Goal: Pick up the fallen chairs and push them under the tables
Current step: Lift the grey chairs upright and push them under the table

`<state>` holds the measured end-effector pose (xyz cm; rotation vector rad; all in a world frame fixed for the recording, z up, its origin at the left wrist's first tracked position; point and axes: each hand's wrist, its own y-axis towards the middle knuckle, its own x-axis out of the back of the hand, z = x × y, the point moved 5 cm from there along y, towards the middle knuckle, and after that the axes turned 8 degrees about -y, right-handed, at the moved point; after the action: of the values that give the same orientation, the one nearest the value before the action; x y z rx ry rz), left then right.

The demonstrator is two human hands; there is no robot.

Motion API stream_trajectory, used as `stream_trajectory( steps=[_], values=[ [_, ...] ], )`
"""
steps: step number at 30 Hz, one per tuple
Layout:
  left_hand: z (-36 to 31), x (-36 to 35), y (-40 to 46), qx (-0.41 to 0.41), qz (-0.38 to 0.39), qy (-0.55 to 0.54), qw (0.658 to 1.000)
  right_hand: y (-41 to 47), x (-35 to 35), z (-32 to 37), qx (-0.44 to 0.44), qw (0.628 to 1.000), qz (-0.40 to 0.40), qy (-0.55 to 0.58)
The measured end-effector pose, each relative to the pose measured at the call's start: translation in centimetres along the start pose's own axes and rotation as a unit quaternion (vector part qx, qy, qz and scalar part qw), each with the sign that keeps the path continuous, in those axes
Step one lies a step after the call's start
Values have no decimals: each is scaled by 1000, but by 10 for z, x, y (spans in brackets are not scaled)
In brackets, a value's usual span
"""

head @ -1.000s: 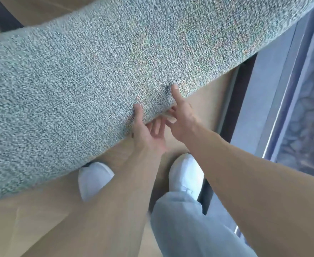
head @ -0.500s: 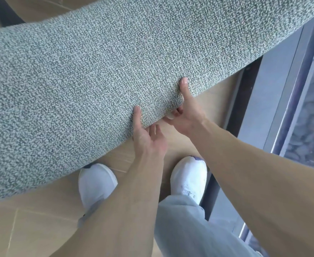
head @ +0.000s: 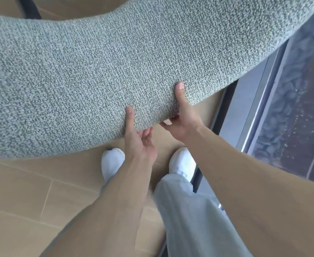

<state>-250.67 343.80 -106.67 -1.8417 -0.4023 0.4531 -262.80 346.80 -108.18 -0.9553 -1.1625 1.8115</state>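
The curved backrest of a chair [head: 96,75], covered in speckled grey-green fabric, fills the upper half of the view. My left hand [head: 139,143] grips its lower edge, thumb lying on the fabric and fingers curled underneath. My right hand [head: 184,117] holds the same edge just to the right, thumb pressed on top and fingers under the rim. The chair's seat and most of its legs are hidden. A dark leg [head: 29,7] shows at the top left.
Tan floor tiles [head: 22,191] lie below. My white shoes [head: 112,164] stand just behind the backrest. A dark metal window frame [head: 225,112] and glass with a stone surface outside [head: 301,108] run along the right side, close to the chair.
The backrest has shifted away and up from me, so more floor and a dark leg show at the top left. Both hands closed more firmly on its lower edge.
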Motion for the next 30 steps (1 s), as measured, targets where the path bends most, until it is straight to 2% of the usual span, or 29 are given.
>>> stream_trajectory(
  steps=[7,15,24,30],
  values=[
    [-74,-3,-98,6,-57,11,998,-110,-53,15,-31,998,-61,-13],
    [-144,-46,-217,4,-38,7,999,-234,-110,71,-46,988,-126,-70],
    [-225,-82,-318,-23,-116,-1,993,-338,-182,121,-54,971,-214,-92],
    [-279,-124,-349,-19,-107,6,994,-361,-228,164,-47,970,-193,-143]
  ],
)
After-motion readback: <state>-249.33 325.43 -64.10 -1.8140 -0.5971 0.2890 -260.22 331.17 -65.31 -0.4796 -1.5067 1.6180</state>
